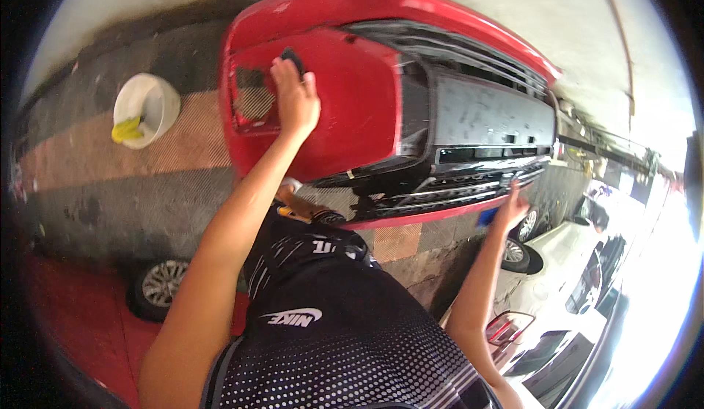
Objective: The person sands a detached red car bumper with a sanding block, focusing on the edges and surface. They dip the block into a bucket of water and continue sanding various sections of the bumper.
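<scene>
A red car bumper [330,101] with black grille parts stands tilted in front of me, its far edge near the pale wall. My left hand [297,105] is on the red panel at its left part, fingers bent over a small black pad [292,60] pressed to the paint. Most of the pad is hidden under the fingers. My right hand [513,207] grips the near lower edge of the bumper at its right end, by the black grille [469,182]. One finger lies stretched along the grille and the others curl at the edge.
On the left, a white bucket [150,105] with a yellow cloth [127,130] over its rim stands on the grey and orange tiled floor [73,163]. A red car with a wheel [163,284] is at the lower left. White cars [557,262] stand at the right.
</scene>
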`<state>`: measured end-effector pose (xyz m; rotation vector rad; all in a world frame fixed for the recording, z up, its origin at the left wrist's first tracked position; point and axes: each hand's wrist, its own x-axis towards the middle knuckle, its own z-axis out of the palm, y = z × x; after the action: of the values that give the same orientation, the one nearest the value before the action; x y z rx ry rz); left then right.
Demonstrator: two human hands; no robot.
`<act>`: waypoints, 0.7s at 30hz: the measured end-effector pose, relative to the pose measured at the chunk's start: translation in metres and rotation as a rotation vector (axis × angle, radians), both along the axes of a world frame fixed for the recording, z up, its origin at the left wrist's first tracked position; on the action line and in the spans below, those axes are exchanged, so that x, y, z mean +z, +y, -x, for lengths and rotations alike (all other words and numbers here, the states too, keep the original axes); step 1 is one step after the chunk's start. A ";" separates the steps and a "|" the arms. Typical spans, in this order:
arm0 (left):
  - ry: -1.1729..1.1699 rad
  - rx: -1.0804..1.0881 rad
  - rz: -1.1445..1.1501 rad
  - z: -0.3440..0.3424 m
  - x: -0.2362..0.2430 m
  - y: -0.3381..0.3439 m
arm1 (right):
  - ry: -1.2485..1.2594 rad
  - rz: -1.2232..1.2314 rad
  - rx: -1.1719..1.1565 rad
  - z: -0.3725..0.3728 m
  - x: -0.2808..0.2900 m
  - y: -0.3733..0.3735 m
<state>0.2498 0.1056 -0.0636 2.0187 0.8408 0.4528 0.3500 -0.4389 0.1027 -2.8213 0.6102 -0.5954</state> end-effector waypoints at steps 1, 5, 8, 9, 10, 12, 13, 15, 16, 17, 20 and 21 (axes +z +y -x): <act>-0.002 0.004 -0.020 -0.004 -0.002 -0.002 | 0.074 -0.356 -0.108 0.036 -0.018 -0.013; 0.010 0.024 -0.040 -0.012 -0.011 0.000 | 0.677 -1.386 -0.328 0.143 -0.069 0.039; 0.048 -0.004 0.056 -0.015 0.003 0.001 | 0.340 -1.602 -0.290 0.154 -0.095 0.048; 0.061 0.000 0.059 -0.017 0.002 0.007 | 0.343 -1.633 -0.284 0.148 -0.091 0.052; 0.060 -0.008 0.042 -0.020 -0.002 0.012 | 0.383 -1.615 -0.293 0.147 -0.088 0.051; 0.099 -0.021 0.039 -0.023 0.000 0.007 | 0.413 -1.565 -0.332 0.150 -0.089 0.044; 0.105 -0.015 0.028 -0.025 0.000 0.010 | 0.404 -1.530 -0.300 0.152 -0.092 0.047; 0.127 0.011 0.021 -0.032 -0.002 0.014 | 0.380 -1.491 -0.337 0.149 -0.094 0.049; 0.123 0.014 0.023 -0.032 -0.001 0.013 | 0.396 -1.493 -0.321 0.152 -0.093 0.049; 0.119 0.018 0.026 -0.032 0.000 0.014 | 0.413 -1.495 -0.304 0.153 -0.092 0.050; 0.128 0.016 0.032 -0.034 0.005 0.016 | 0.476 -1.514 -0.332 0.152 -0.095 0.046; 0.134 0.014 0.033 -0.035 0.007 0.015 | 0.498 -1.524 -0.354 0.151 -0.097 0.044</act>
<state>0.2848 0.1209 -0.0566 2.0305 0.9381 0.3117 0.1985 -0.3949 0.0056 -1.3610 1.0259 0.4550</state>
